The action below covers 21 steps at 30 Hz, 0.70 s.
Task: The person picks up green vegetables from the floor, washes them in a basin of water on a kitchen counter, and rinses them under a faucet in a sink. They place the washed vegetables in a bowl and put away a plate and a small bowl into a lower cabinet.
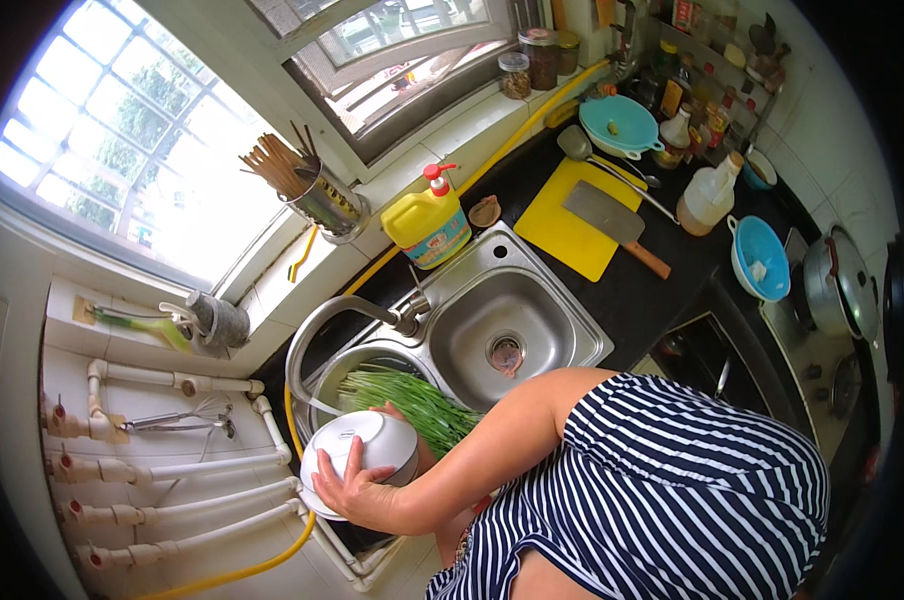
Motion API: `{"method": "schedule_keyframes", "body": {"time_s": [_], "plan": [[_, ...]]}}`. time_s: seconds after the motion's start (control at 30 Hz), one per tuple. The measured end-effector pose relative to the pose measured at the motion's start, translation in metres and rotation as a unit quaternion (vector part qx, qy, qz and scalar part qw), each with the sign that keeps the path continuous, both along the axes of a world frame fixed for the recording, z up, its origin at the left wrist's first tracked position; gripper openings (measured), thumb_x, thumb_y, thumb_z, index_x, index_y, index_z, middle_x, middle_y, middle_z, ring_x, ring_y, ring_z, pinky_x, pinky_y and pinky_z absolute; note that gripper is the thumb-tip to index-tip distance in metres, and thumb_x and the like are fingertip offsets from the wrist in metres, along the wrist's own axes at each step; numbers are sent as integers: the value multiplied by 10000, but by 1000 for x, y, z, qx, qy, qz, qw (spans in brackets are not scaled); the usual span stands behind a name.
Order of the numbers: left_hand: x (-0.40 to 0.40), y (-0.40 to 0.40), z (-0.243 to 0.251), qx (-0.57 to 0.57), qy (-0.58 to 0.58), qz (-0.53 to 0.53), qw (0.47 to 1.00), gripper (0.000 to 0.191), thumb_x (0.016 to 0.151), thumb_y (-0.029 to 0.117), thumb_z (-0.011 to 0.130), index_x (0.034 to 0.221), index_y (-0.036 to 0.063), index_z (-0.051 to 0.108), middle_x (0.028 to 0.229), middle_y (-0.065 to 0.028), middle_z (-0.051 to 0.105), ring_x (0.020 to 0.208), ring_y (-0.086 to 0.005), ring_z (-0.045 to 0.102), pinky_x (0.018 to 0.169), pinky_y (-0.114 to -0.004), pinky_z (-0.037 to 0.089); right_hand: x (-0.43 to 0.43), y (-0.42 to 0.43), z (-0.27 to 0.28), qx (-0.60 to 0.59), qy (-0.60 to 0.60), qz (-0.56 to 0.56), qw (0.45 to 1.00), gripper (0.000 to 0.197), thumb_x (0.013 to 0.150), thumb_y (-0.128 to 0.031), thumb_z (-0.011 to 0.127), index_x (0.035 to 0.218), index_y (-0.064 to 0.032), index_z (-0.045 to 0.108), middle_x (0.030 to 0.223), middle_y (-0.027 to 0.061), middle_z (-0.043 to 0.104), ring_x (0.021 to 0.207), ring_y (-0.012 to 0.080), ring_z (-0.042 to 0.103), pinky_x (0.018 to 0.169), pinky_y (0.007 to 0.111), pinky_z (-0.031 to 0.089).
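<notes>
My right hand (pixel 358 491) has its fingers spread over the outside of a white bowl (pixel 380 439), which is tilted with its base showing. Another white rim, a bowl or a plate, shows beneath it. My left hand (pixel 393 412) is mostly hidden behind the bowl; a little of it shows at the far side, against the bowl. A curved metal faucet (pixel 302 330) runs a thin stream of water towards the bowl. Long green leafy stalks (pixel 410 405), like garlic chives, lie in the round sink basin (pixel 332 367) close behind the bowl.
A square steel basin (pixel 459 330) adjoins. Beyond are a detergent jug (pixel 429 229), a yellow cutting board (pixel 545 217) with a cleaver (pixel 605 214), and a metal ladle (pixel 575 142). Turquoise colanders (pixel 620 120), bottles and a lidded pot (pixel 834 285) stand right. White pipes (pixel 219 469) line the left wall.
</notes>
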<state>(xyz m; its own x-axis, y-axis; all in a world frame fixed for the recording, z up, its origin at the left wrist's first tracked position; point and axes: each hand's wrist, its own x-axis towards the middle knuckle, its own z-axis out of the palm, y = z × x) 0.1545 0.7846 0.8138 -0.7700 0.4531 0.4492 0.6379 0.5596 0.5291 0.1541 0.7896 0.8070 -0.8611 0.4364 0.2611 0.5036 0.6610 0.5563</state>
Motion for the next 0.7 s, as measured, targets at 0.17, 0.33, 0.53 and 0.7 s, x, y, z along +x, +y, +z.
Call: {"method": "schedule_keyframes", "body": {"time_s": [0.17,0.33,0.53,0.7], "plan": [[-8,6,-12,-11,-44,-11,999,498,405,-24,659,858,117,812,1362,-85,593,1345,-268,421,1003,-256,473,9,9,1,8,17,6,1000,626,907,-246,470,1394,139,383,1326,370,496,902,511,656,581,537,559],[13,35,-45,108,-101,-107,983,522,567,-82,710,1058,91,751,1392,-119,537,1322,-284,456,1031,-302,468,59,47,5,-131,112,88,981,597,943,-248,407,1378,160,396,1335,393,477,847,525,661,511,518,552],[-34,20,-123,302,-524,-251,756,736,900,-17,648,1506,98,248,1410,-171,473,1249,-318,522,1026,-445,487,150,89,-24,-577,371,-34,727,877,789,-366,640,1396,117,231,1278,356,489,955,471,640,880,491,524],[-27,25,-115,212,-456,-218,836,760,855,-92,628,1508,61,271,1367,-156,498,1168,-286,570,967,-383,504,199,93,-73,-716,435,-74,541,1102,849,-711,542,1472,105,142,1357,370,468,1231,467,523,1042,442,419]]}}
